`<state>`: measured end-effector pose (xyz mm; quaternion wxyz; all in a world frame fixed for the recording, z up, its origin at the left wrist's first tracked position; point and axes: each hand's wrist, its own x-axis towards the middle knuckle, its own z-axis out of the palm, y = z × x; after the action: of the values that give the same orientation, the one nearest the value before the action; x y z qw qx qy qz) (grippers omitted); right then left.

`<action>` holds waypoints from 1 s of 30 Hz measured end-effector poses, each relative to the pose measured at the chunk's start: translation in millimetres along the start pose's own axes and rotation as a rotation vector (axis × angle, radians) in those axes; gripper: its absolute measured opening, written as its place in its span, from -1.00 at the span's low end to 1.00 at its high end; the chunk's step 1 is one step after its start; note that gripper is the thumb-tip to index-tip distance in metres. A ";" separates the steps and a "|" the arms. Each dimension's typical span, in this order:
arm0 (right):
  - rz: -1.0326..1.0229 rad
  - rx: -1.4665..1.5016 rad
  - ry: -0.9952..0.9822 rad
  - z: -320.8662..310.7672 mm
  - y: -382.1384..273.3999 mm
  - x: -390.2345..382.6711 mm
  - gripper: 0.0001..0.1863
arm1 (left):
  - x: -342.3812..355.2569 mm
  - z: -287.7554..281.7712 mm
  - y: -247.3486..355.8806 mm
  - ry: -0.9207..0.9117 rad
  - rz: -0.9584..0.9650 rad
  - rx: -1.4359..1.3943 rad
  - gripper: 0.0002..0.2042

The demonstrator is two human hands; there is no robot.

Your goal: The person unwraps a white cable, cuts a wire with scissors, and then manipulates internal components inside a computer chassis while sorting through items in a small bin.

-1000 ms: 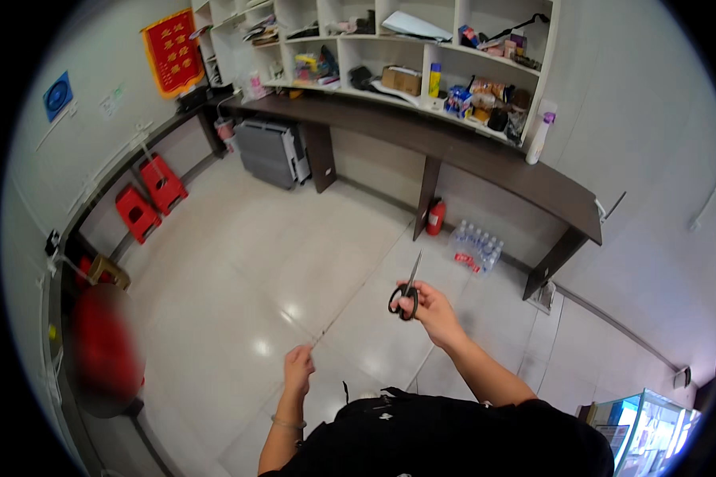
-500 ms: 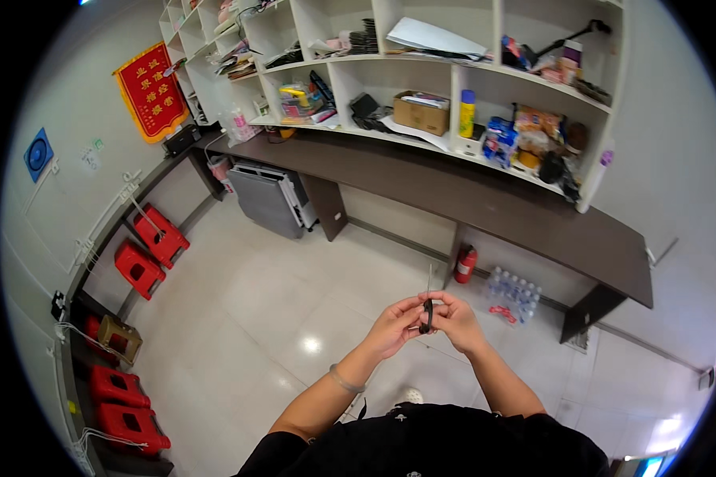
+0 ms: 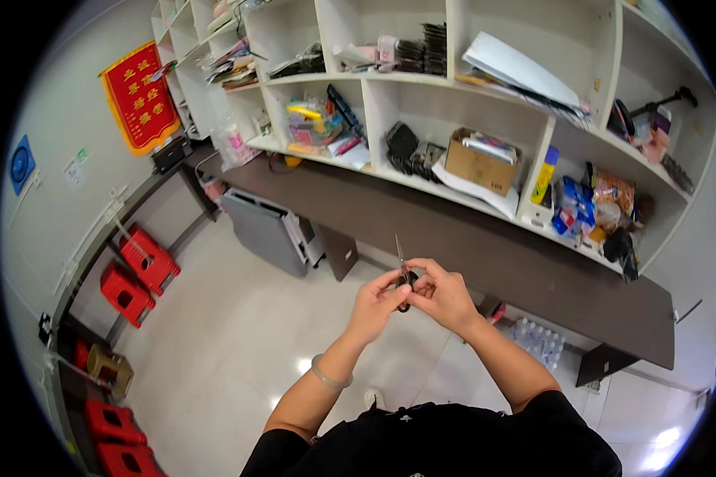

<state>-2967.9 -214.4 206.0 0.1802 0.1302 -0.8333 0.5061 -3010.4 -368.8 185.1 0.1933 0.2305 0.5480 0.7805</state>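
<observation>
Held out before my body is a small pair of scissors (image 3: 406,280) with black handles and thin metal blades pointing away from me. My left hand (image 3: 374,308) has its fingers and thumb closed on the left side of the handles. From the other side my right hand (image 3: 444,300) pinches the handles too, its fingertips close to the left ones. The fingers partly cover the handles, so how far the blades are parted is hard to make out.
A long dark brown desk (image 3: 485,250) runs ahead of me. Above it stands white shelving (image 3: 422,103) with a cardboard box (image 3: 482,161) and a yellow spray can (image 3: 544,176). A folded grey bed (image 3: 262,230), packed water bottles (image 3: 539,342) and red stools (image 3: 127,292) stand around the floor.
I have moved nearer to the desk and shelves, which look larger. Both hands keep hold of the scissors, whose blades now show more plainly and lean slightly left.
</observation>
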 end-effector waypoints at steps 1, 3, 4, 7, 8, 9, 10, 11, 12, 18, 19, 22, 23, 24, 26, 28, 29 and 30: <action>-0.034 -0.058 0.056 5.3 4.8 21.7 -0.51 | 22.9 -14.1 8.6 0.009 0.015 -0.043 -0.70; -0.118 -0.241 0.174 11.7 10.9 61.8 -0.51 | 68.1 -39.9 22.1 0.024 0.036 -0.131 -0.72; -0.191 -0.303 0.197 12.6 13.3 78.0 -0.51 | 87.7 -50.5 28.4 0.030 0.034 -0.172 -0.73; -0.428 -0.495 0.291 9.2 23.4 117.7 -0.57 | 138.2 -67.0 39.6 -0.054 -0.009 -0.297 -0.76; -0.446 -0.536 0.294 3.4 29.6 127.7 -0.60 | 152.8 -67.6 40.6 -0.070 -0.046 -0.352 -0.76; -0.457 -0.561 0.291 -1.3 37.2 134.7 -0.63 | 164.5 -70.9 39.4 -0.120 -0.085 -0.347 -0.76; -0.467 -0.595 0.288 -8.6 44.9 141.2 -0.66 | 176.8 -71.1 37.2 -0.167 -0.100 -0.365 -0.75; -0.491 -0.583 0.303 -17.0 48.4 148.1 -0.73 | 187.5 -69.8 36.1 -0.211 -0.115 -0.383 -0.75; -0.494 -0.601 0.304 -27.0 52.1 154.4 -0.73 | 198.1 -67.3 35.8 -0.251 -0.128 -0.402 -0.74; -0.560 -0.639 0.291 -77.0 49.4 194.3 -0.70 | 269.7 -51.4 64.5 -0.409 0.009 -0.155 -0.68; -0.606 -0.656 0.315 -83.7 50.5 198.7 -0.70 | 279.9 -45.8 65.8 -0.425 0.018 -0.105 -0.67; -0.609 -0.646 0.439 -110.1 65.4 204.2 -0.71 | 305.8 -21.6 74.8 -0.473 0.082 0.008 -0.66; -0.572 -0.646 0.519 -121.7 63.8 205.2 -0.73 | 319.8 -17.1 75.5 -0.489 0.175 0.113 -0.67; -0.571 -0.621 0.608 -134.8 68.0 206.8 -0.75 | 336.0 -12.2 74.9 -0.503 0.270 0.208 -0.67; -0.494 -0.639 0.741 -160.3 69.5 204.3 -0.75 | 360.0 2.4 86.5 -0.477 0.554 0.465 -0.72; -0.457 -0.650 0.854 -180.1 67.6 201.5 -0.78 | 375.9 16.7 96.3 -0.315 0.959 0.789 -0.73; -0.453 -0.632 0.895 -186.2 67.5 201.4 -0.79 | 387.3 23.0 99.8 -0.276 1.093 0.900 -0.69; -0.467 -0.652 0.903 -192.6 65.9 201.1 -0.79 | 397.4 31.1 101.6 -0.273 1.172 0.967 -0.68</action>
<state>-3142.9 -19.9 321.8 0.6530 0.0200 -0.7361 0.1768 -3323.0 -157.5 349.0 -0.3081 0.6362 0.5878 0.3935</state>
